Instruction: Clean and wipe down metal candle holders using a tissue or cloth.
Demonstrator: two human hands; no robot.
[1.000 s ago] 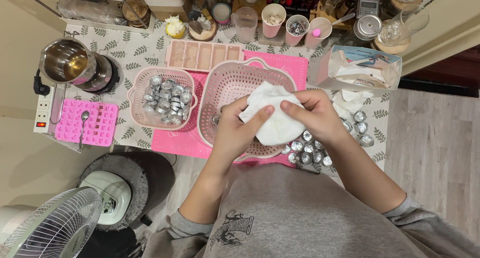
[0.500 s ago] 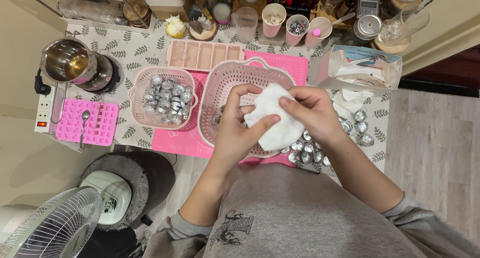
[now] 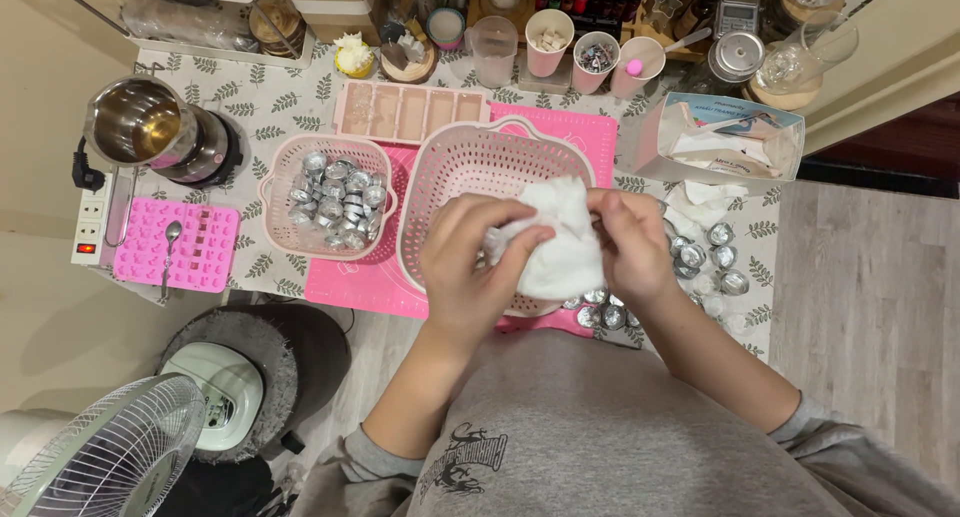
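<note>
Both hands work a white tissue [image 3: 560, 247] over the near rim of a large pink colander basket [image 3: 480, 172]. The tissue is crumpled and bunched, soft-edged, bright white, with folds showing at its upper part; its lower part hangs as a rounded wad between the two hands. Whether anything is wrapped inside it cannot be told.

The left hand [image 3: 470, 267] sits at 9 o'clock of the tissue, fingers curled inward and closed on its left edge, thumb pressed toward the wad. The right hand [image 3: 632, 245] sits at 3 o'clock, fingers bent and pinched shut on the tissue's upper right part. Both grips are tight, with no open gap visible.

At 9 o'clock of the large basket stands a smaller pink basket [image 3: 285, 227] filled with small silver foil cups [image 3: 335, 202]. More loose silver cups [image 3: 705, 257] lie on the tabletop at 3 o'clock of the right hand, some just below the tissue. An open tissue box [image 3: 720, 142] stands at 1 o'clock of the hands. A pink mat [image 3: 355, 282] lies under both baskets. A pink silicone mould [image 3: 195, 252] with a spoon [image 3: 168, 252] on it lies at the far left, with a steel pot [image 3: 140, 127] beyond it at 11 o'clock.
</note>
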